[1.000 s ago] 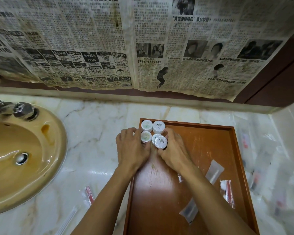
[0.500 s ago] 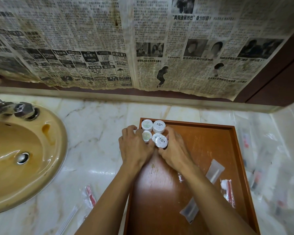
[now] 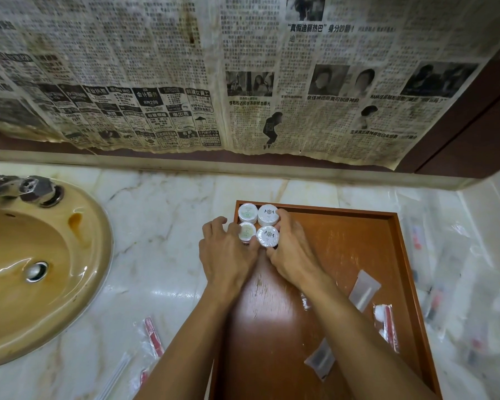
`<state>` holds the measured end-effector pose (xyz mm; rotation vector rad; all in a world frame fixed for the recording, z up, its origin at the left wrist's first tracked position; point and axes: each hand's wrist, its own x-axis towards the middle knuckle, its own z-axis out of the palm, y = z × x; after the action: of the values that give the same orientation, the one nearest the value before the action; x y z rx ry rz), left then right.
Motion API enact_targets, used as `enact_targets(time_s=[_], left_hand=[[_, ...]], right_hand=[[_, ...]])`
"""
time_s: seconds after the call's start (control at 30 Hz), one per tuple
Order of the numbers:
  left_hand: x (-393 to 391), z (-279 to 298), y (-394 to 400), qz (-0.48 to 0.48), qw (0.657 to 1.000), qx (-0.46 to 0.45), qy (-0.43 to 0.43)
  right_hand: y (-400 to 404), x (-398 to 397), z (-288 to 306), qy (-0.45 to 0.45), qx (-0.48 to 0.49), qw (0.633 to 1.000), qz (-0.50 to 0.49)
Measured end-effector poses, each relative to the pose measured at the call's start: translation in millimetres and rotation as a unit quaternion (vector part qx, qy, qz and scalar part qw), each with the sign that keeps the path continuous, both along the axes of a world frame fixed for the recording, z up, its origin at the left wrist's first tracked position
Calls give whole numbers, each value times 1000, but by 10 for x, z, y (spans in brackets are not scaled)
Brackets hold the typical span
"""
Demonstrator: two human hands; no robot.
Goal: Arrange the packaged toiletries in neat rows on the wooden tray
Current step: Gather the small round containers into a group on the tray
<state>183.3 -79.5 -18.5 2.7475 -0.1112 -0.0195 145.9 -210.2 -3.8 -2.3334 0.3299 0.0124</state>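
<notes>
Fingers of the left hand (image 3: 227, 252) curl round the near-left round pack (image 3: 247, 230), thumb tucked against its near edge, while the right hand (image 3: 290, 251) cups the near-right round pack (image 3: 268, 235), its fingertips reaching up beside the far-right pack (image 3: 268, 214); both hands grip, squeezing the four white discs into a tight two-by-two block with the far-left pack (image 3: 247, 212) in the far left corner of the wooden tray (image 3: 358, 241). The likeliest slip, as a judgement, is uneven pressure: the packs look stacked or tall and light, so a harder push from one side could tip a disc or skew the block off the tray's rim, spoiling the row. Other toiletries lie loose: a clear sachet (image 3: 364, 288) and a red-and-white packet (image 3: 386, 321) near the tray's right wall, another sachet (image 3: 321, 359) toward the near end, all askew and not yet in rows; a forearm sweeping back could nudge them. Off the tray, a red-striped packet (image 3: 152, 337) lies on the marble counter (image 3: 156, 226) to the left, and more plastic-wrapped items are blurred on the right. A tan sink (image 3: 78, 255) with a metal tap (image 3: 26, 187) sits at far left, and yellowed newspaper (image 3: 243, 76) covers the wall behind
</notes>
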Motion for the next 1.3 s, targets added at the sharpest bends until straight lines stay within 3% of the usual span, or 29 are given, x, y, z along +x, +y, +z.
enact_targets(time_s=[0.23,0.53,0.9,1.3], left_hand=[[-13,13,101,-13,999,-28,8],[-2,18,110,-16,999,-26,14],[-24,58,40,-8,1000,-4,27],[-70,81,120,-3,1000,-20,18]], right_hand=[[36,-29,-14,-3,17,1000,1],[117,-57,-234,-25,59,992,-110],[147,-23,-263,-3,-40,995,-91],[142,-40,-246,29,-44,995,-85]])
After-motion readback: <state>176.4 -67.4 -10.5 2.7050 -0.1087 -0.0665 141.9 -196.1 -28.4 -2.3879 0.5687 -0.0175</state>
